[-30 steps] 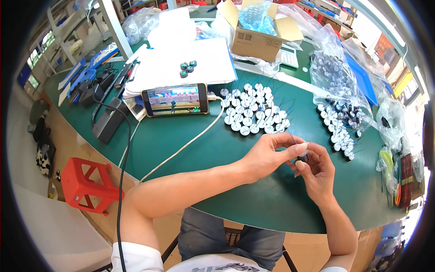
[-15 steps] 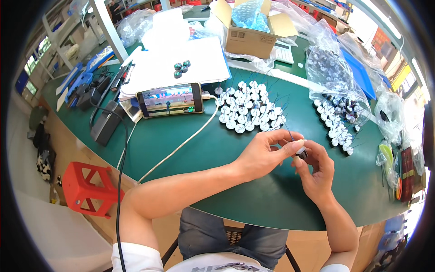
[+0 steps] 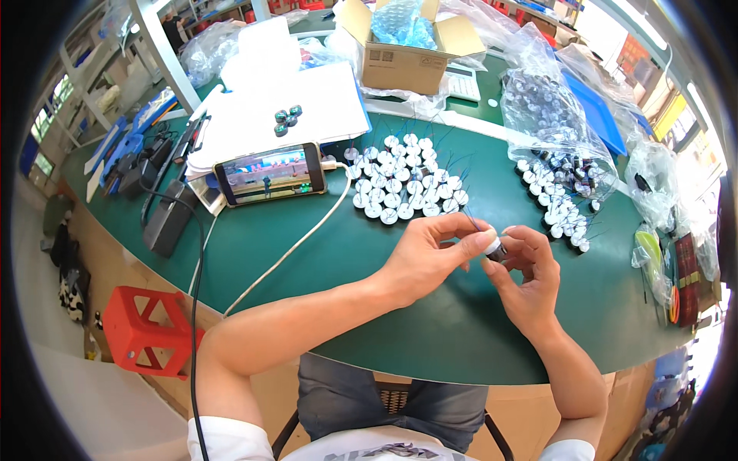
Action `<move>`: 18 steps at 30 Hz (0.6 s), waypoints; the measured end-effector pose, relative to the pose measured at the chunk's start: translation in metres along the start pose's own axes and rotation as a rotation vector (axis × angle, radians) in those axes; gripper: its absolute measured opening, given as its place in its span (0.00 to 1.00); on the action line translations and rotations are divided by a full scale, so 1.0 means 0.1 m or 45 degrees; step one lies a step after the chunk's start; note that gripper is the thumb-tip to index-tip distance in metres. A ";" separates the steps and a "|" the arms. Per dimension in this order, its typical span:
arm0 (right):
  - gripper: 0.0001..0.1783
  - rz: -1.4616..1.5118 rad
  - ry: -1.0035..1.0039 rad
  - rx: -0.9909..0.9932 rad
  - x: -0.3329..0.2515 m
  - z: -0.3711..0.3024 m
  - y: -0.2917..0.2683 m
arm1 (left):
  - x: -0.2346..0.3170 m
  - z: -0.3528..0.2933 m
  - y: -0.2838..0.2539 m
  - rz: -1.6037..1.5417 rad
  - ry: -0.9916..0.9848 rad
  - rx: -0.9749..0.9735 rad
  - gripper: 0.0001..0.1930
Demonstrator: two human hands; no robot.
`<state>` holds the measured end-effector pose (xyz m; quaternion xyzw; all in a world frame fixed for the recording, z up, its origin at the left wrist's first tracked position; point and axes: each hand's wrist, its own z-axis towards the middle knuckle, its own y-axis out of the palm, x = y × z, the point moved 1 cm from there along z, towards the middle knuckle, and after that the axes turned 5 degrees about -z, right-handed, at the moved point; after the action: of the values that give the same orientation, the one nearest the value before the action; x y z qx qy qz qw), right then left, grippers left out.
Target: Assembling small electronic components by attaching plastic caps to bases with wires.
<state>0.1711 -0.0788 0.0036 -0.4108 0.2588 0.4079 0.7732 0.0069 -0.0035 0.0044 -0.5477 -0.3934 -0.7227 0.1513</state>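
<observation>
Between my hands, above the front of the table, is a small white-capped cylindrical part (image 3: 498, 252) with a dark body and a thin dark wire. My left hand (image 3: 434, 253) pinches its white end between thumb and fingers. The curled fingers and thumb of my right hand (image 3: 530, 275) are around its dark end. Just beyond my left hand, a cluster of similar white-capped parts (image 3: 400, 180) stands on the green table (image 3: 338, 261), thin wires sticking up. More such parts (image 3: 561, 211) lie at the right, spilling from a clear plastic bag (image 3: 538, 107).
A phone (image 3: 270, 175) with a white cable leans against stacked white sheets (image 3: 323, 100), which carry several small dark parts (image 3: 286, 121). An open cardboard box (image 3: 403, 71) stands at the back, beside a calculator (image 3: 463, 83). Tools lie at left; a red stool (image 3: 150, 330) stands below.
The view has shifted slightly, moving the table's things left in the picture. My right fingers have loosened and spread a little around the part, which now shows more of its dark body.
</observation>
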 end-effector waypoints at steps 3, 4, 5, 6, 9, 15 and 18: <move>0.24 0.002 -0.025 0.102 0.01 -0.02 0.00 | -0.03 0.01 0.00 -0.016 -0.001 0.018 0.10; 0.23 -0.007 -0.054 0.096 0.01 0.00 0.00 | -0.02 0.02 0.00 -0.019 0.026 0.027 0.10; 0.23 -0.014 -0.080 0.093 0.00 0.02 0.00 | -0.02 0.00 -0.01 -0.019 0.049 0.037 0.10; 0.21 0.007 -0.079 0.090 -0.01 0.03 0.01 | -0.01 -0.01 -0.02 -0.025 0.033 0.074 0.09; 0.21 -0.114 -0.089 0.059 -0.04 0.08 -0.02 | -0.02 -0.01 -0.04 -0.023 0.052 0.112 0.09; 0.19 -0.154 -0.165 0.077 -0.03 0.06 -0.06 | -0.03 -0.01 0.02 -0.024 0.104 0.112 0.09; 0.19 -0.184 -0.208 0.091 -0.05 0.07 -0.06 | 0.00 -0.02 0.04 -0.057 0.100 0.095 0.09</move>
<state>0.1746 -0.0772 0.0133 -0.3657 0.1790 0.3738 0.8334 0.0082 -0.0079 0.0056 -0.5041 -0.4261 -0.7316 0.1707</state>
